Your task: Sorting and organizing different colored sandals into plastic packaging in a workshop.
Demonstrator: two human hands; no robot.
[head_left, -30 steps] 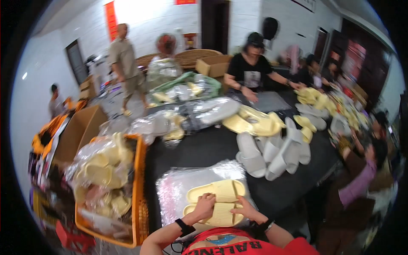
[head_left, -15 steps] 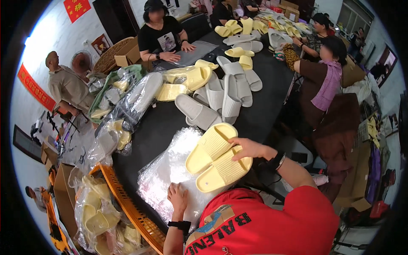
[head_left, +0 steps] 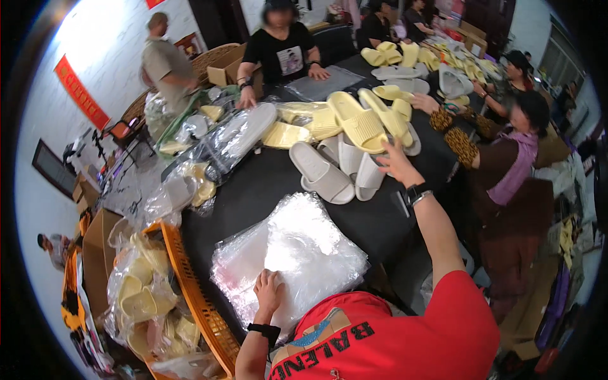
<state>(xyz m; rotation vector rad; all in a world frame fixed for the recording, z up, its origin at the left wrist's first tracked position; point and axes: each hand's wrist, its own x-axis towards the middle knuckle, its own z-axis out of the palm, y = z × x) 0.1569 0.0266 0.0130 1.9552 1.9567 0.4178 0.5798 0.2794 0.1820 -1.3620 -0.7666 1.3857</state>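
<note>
My left hand (head_left: pixel 269 292) rests on a stack of clear plastic bags (head_left: pixel 316 244) at the table's near edge, fingers extended over the film. Reaching forward, my right hand (head_left: pixel 398 163) is at the near ends of two pale yellow slippers (head_left: pixel 356 121), its thumb and fingers apart. One slipper leans at an angle beside the other, and both overlap grey slippers (head_left: pixel 322 172) on the black table. Whether my right fingertips still touch the yellow pair is hard to make out.
Bagged slippers (head_left: pixel 244 136) lie along the table's left side. An orange basket (head_left: pixel 196 304) at lower left has bagged yellow slippers beside its rim. Across the table stands a person in black (head_left: pixel 278 47); another in brown (head_left: pixel 506 158) is at the right, arms over the table.
My right hand has moved forward from above the plastic bags, taking the yellow slippers over the grey ones, and its fingers have spread. My left hand stays on the bags. The view has shifted.
</note>
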